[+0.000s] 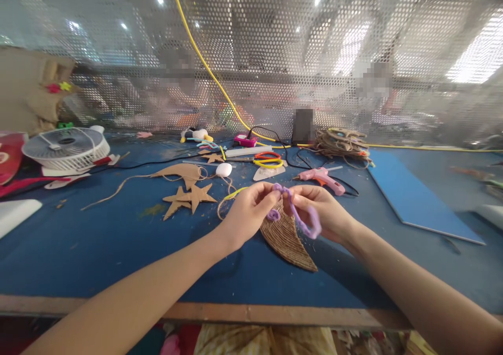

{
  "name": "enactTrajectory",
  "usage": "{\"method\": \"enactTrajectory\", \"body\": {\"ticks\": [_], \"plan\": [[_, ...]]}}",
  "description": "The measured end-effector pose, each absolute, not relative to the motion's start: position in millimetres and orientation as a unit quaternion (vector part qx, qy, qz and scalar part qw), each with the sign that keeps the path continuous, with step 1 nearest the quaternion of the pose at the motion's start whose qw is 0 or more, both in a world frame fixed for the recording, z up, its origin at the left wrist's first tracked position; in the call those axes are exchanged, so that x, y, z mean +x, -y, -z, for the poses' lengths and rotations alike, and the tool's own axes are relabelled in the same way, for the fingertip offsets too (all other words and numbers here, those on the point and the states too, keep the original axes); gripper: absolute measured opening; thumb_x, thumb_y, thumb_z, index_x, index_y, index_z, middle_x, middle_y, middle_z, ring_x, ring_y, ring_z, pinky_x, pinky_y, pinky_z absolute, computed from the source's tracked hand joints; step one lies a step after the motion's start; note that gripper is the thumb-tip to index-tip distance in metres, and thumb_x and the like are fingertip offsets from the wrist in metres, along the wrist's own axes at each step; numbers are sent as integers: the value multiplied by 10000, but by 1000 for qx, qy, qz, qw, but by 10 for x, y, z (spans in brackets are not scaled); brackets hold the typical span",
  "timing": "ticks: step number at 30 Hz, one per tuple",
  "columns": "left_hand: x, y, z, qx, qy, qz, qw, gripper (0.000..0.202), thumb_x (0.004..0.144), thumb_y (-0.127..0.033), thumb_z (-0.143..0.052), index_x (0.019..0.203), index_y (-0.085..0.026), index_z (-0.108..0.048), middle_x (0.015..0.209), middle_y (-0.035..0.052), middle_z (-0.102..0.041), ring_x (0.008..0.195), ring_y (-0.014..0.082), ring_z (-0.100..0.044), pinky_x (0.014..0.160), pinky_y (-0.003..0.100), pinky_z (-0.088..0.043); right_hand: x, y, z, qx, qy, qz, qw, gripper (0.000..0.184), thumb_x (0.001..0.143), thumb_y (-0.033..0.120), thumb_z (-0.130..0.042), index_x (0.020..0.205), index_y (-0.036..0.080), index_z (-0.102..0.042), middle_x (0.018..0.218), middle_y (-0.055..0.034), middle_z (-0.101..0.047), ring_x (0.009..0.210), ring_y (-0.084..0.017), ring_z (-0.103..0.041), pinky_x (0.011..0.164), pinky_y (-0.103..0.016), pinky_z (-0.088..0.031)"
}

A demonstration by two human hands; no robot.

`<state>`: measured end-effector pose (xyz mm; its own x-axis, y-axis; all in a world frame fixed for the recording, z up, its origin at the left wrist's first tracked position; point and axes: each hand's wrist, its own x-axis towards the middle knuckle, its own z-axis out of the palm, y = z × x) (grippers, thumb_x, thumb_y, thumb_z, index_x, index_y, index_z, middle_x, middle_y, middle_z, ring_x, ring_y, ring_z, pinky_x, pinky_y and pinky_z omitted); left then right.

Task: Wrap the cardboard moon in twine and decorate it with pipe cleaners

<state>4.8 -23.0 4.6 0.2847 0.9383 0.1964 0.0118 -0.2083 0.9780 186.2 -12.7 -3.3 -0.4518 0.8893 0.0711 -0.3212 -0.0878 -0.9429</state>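
Observation:
Both my hands pinch a purple fuzzy strip, like a pipe cleaner (310, 226), with fingertips close together above the table. My left hand (251, 213) is closed on one stretch, where a small curl hangs below the fingers. From my right hand (320, 211), also closed on it, a longer loop droops. Beneath the hands lies a crescent-shaped piece wrapped in brown twine (288, 242), its upper part hidden by the fingers. Cardboard stars (200, 196) and a curved cardboard piece (181, 172) with loose twine lie left of my left hand.
A pink glue gun (322, 178) rests beyond my right hand, near yellow-handled scissors (268, 162). A blue board (420, 197) lies to the right and a white fan (66, 148) at the left. Twine-wrapped pieces (341, 142) are stacked before the perforated metal screen (259, 45).

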Motion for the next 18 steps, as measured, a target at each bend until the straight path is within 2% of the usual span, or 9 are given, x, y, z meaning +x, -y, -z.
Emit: {"method": "enactTrajectory", "body": {"ticks": [4, 8, 18], "plan": [[49, 239, -40, 619, -378, -467, 506, 226, 907, -367, -582, 938, -156, -657, 821, 29, -674, 684, 126, -608, 628, 242, -487, 1876, 119, 33, -268, 501, -700, 432, 214, 682, 330, -870, 792, 188, -754, 747, -2, -699, 681, -105, -617, 709, -252, -489], [43, 242, -43, 621, -374, -462, 511, 236, 908, -370, -579, 946, -152, -661, 829, 34, -684, 682, 130, -619, 629, 248, -493, 1881, 110, 63, -269, 515, -688, 436, 197, 739, 340, -832, 815, 184, -740, 765, -2, -688, 708, -103, -613, 723, -247, -483], [57, 262, -39, 618, -380, -459, 513, 241, 892, -390, -600, 907, -158, -665, 752, 6, -635, 675, 124, -577, 632, 243, -463, 1854, 129, 78, -318, 570, -566, 504, 200, 827, 372, -746, 859, 178, -704, 803, -9, -622, 764, -122, -554, 737, -269, -451]]}}
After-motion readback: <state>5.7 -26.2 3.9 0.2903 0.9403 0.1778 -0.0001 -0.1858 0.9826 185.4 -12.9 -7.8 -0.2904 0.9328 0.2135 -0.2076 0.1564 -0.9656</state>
